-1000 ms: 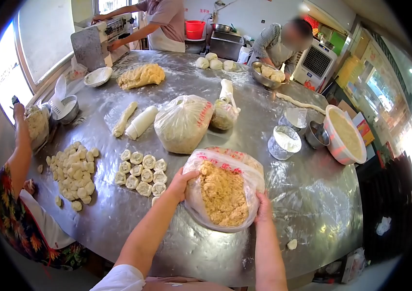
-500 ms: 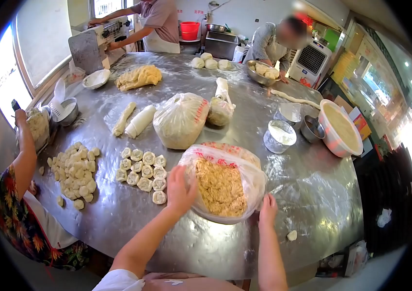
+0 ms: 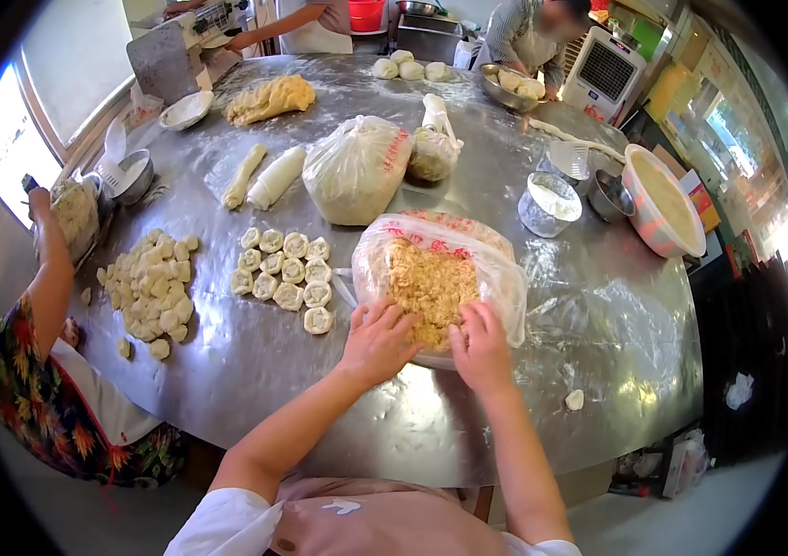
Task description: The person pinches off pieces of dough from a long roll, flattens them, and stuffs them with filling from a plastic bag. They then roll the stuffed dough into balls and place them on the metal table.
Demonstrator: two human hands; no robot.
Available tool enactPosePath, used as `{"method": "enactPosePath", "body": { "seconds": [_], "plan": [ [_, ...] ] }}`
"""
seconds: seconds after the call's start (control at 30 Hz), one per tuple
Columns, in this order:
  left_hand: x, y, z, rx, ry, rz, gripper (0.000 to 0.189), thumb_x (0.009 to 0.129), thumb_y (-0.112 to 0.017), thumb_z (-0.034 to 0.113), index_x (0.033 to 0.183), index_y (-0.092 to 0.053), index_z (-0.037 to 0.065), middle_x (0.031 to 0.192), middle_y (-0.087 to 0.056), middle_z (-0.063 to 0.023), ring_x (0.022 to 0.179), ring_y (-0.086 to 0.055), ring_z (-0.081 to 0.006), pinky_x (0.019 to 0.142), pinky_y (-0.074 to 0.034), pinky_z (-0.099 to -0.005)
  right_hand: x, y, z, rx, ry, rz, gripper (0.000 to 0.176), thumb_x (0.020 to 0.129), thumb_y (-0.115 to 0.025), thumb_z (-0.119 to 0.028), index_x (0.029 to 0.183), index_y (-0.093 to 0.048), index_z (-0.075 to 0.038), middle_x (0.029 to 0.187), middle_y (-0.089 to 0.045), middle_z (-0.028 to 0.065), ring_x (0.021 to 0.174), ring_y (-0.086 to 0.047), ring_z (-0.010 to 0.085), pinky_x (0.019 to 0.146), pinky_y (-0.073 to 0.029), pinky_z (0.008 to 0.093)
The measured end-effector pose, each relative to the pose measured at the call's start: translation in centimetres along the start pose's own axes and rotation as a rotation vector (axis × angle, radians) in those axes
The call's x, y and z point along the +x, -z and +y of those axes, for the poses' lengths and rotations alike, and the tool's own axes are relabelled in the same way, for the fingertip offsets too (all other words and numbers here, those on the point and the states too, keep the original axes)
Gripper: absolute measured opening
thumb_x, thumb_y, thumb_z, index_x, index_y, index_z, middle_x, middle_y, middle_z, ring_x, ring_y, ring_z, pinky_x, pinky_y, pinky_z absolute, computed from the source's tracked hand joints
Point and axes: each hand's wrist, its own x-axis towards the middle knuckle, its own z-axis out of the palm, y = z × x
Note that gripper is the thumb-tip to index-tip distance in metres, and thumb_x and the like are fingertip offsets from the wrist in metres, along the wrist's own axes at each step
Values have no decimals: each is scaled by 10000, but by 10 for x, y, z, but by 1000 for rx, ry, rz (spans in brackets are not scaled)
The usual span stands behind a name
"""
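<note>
A clear plastic bag (image 3: 503,278) with red print lies open before me, holding a crumbly yellow-brown filling (image 3: 431,283). My left hand (image 3: 377,341) rests at the near left edge of the filling and bag, fingers spread. At the near right edge, my right hand (image 3: 482,345) touches the bag and filling with its fingers apart. Left of the bag are rows of small shaped dough pieces (image 3: 292,271). A large tied bag of dough (image 3: 357,171) sits behind them.
Cut dough lumps (image 3: 148,287) are piled on the metal table (image 3: 320,398). A co-worker's arm (image 3: 53,278) is at the left; two people work at the far side. Metal bowls (image 3: 609,196) and a large pink-rimmed basin (image 3: 663,202) stand at the right.
Both my hands have moved to the bag's near edge and closer together, the right one leaving the bag's right side. The view has tilted downward, so the table appears higher.
</note>
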Motion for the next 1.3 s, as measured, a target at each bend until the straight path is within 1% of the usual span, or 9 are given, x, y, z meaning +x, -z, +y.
{"method": "enactPosePath", "body": {
  "seconds": [0.03, 0.13, 0.37, 0.63, 0.93, 1.03, 1.13, 1.23, 1.3],
  "plan": [
    [-1, 0, -2, 0, 0, -11, 415, 809, -667, 413, 1135, -610, 162, 1141, -583, -36, 1227, -454, -232, 958, -323, -454, 2, -4, 0, -43, 54, -18, 398, 832, -664, -208, 1170, -557, -28, 1240, -544, 188, 1181, -495, 392, 1007, -395, 490],
    [-9, 1, -7, 19, -11, 14, 373, 788, -684, 378, 1064, -628, 134, 1009, -601, -37, 1107, -504, -247, 870, -383, -430, -8, -13, 2, -298, -69, -14, 465, 826, -667, -294, 1193, -549, -33, 1293, -505, 199, 1202, -471, 406, 1007, -388, 504],
    [-22, 4, -16, -41, 37, -53, 326, 794, -683, 343, 1023, -623, 118, 972, -598, -69, 1028, -513, -290, 867, -401, -427, -28, 10, 4, -261, -411, -143, 635, 819, -677, -390, 1316, -444, -71, 1390, -386, 255, 1206, -468, 432, 975, -419, 504],
    [-27, -2, -21, -90, 52, -86, 353, 794, -700, 332, 1023, -606, 81, 962, -603, -98, 983, -515, -324, 876, -418, -424, -31, -21, 16, -117, -355, -17, 600, 806, -728, -263, 1289, -430, -68, 1377, -307, 249, 1128, -510, 453, 877, -498, 483],
    [-15, -13, -20, -60, 137, -28, 377, 804, -697, 325, 1064, -596, 72, 987, -600, -121, 1013, -497, -329, 908, -393, -444, 3, -41, 43, -73, -330, -42, 526, 841, -689, -300, 1269, -460, -96, 1395, -314, 226, 1098, -528, 449, 834, -512, 468],
    [-16, -11, -17, -52, 154, -6, 331, 813, -687, 326, 1020, -587, 88, 1004, -599, -93, 1052, -487, -313, 907, -390, -441, 8, -41, 29, -90, -456, -78, 492, 856, -666, -312, 1258, -477, -101, 1400, -328, 206, 1083, -540, 438, 888, -464, 523],
    [-19, -10, -19, -59, 139, -38, 347, 816, -678, 317, 1069, -584, 98, 1047, -585, -96, 1086, -478, -312, 938, -378, -440, 4, -38, 8, -242, -531, -76, 453, 860, -655, -285, 1245, -493, -108, 1403, -345, 179, 1164, -482, 435, 985, -333, 611],
    [-26, -7, -18, -79, 133, -60, 385, 816, -677, 301, 1133, -569, 111, 1094, -567, -94, 1130, -468, -309, 969, -366, -440, -7, -38, -9, -340, -491, -18, 434, 858, -651, -262, 1234, -500, -105, 1401, -354, 160, 1271, -369, 441, 1019, -206, 664],
    [-32, -6, -17, -80, 112, -50, 415, 815, -675, 292, 1172, -554, 117, 1114, -558, -89, 1157, -461, -307, 984, -359, -440, -14, -35, -15, -386, -464, -39, 430, 851, -653, -241, 1223, -504, -87, 1387, -360, 160, 1307, -305, 444, 1014, -198, 674]
  ]
}}
